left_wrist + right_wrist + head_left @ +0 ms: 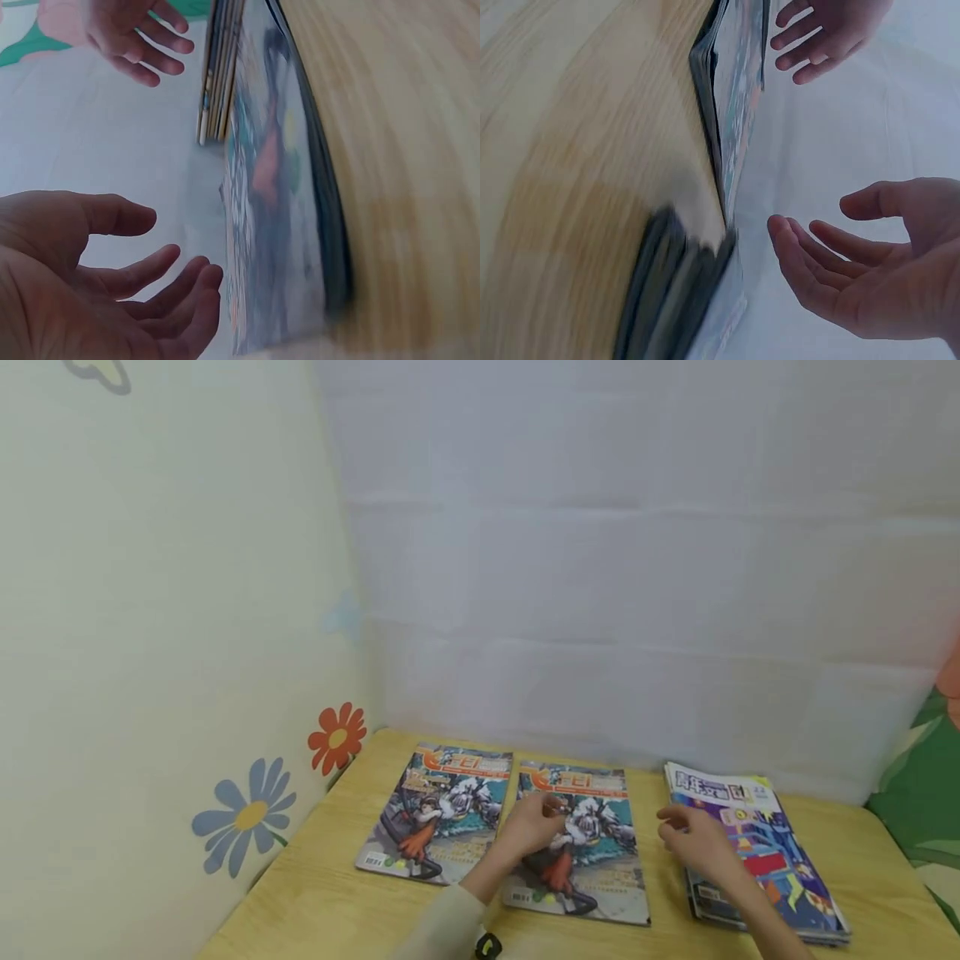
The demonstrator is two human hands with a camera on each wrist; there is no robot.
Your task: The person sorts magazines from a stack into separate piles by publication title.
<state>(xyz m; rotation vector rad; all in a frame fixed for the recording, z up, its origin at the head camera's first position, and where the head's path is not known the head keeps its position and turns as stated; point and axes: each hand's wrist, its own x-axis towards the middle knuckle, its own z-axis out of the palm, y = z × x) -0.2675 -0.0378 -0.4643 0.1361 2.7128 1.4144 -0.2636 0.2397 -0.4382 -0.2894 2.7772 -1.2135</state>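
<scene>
My left hand [534, 823] hovers over the middle magazine [592, 860], its fingers loosely bent with nothing between them. That magazine has a comic-style cover with an orange title band. To its left lies a magazine with the same cover [457, 818]. On the right, a stack of several magazines [787, 852] has a purple and blue cover on top. My right hand [693, 839] is over the left edge of this stack, fingers relaxed and holding nothing. In the left wrist view a gap shows between the left hand [127, 277] and the cover.
All the magazines lie on a light wooden table [300, 877]. Behind it hangs a creased white sheet [600, 568]. A pale wall [172, 568] with painted flowers borders the left side, and a green leaf pattern [918, 777] is at the far right.
</scene>
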